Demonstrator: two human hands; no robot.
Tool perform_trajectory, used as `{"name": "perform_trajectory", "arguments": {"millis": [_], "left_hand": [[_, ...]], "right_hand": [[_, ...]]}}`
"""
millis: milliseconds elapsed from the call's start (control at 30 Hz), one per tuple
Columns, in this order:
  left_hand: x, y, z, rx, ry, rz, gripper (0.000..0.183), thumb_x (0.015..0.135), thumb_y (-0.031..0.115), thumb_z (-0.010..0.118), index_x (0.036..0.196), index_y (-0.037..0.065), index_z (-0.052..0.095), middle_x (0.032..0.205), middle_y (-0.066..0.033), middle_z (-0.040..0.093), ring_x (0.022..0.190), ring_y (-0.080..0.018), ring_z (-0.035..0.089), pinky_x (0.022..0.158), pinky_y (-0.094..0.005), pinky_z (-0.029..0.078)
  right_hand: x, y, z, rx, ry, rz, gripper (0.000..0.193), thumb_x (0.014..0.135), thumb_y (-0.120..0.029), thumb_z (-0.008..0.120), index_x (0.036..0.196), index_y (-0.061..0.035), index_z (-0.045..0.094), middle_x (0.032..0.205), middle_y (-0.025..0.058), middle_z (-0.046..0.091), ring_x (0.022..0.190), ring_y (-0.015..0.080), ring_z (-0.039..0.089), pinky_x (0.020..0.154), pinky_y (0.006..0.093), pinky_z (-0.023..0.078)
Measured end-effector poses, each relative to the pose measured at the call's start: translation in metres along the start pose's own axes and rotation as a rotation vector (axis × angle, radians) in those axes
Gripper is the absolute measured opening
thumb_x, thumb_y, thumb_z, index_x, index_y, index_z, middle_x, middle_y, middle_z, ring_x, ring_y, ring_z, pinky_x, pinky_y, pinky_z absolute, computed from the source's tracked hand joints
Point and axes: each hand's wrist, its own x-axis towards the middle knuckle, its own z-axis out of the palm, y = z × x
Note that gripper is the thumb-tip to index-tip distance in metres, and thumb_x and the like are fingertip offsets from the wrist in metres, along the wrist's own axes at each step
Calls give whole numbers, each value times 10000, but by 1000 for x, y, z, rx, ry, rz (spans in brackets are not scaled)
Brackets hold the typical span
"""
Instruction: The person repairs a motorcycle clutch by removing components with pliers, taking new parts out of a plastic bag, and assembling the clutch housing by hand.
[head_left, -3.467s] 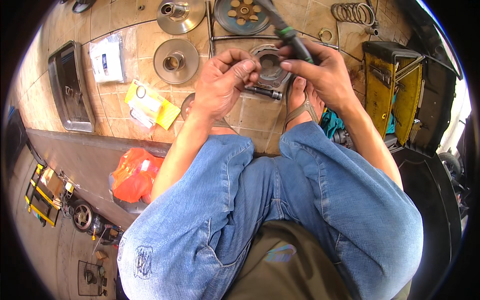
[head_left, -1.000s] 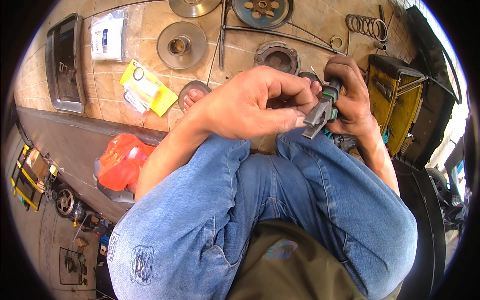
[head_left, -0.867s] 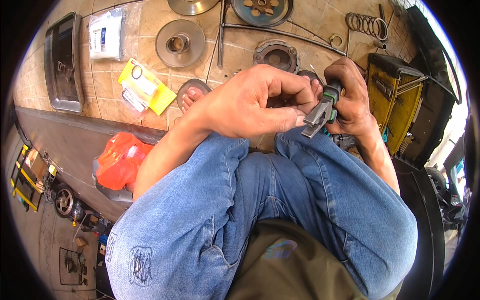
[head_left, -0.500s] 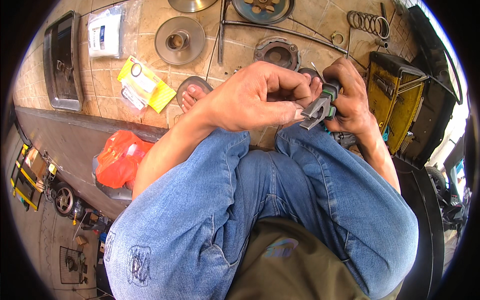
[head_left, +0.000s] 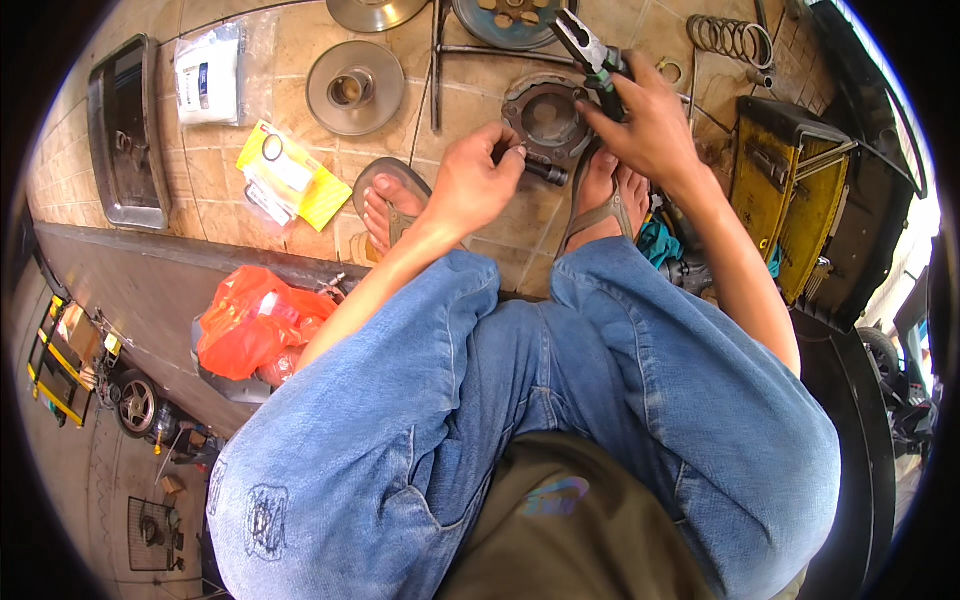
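The right hand (head_left: 650,125) held the pliers (head_left: 593,57), fingers wrapped around the handles, above the tiled floor (head_left: 470,112) and well in from its near edge. The left hand (head_left: 475,180) showed thumb and forefinger narrowly pinched; any small item between them could not be told. A black cylindrical tool (head_left: 546,172) was just beside those fingertips. In judgement, good handling called for a firm handle grip, with the left fingertips clear of the jaws. Compared with 0.5 s earlier, the 2 hands had separated and the pliers pointed away from the body.
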Motion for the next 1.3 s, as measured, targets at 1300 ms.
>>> {"name": "perform_trajectory", "arguments": {"millis": [1300], "left_hand": [[-14,38,2,281,-261,1054,285,753,163,783,860,37,551,1125,-187,603,926,-351,639,761,-459,525]], "right_hand": [[-44,-55,-69,739,-324,312,320,774,-61,828,1070,34,755,1099,101,693,1006,212,683,908,346,532]]}}
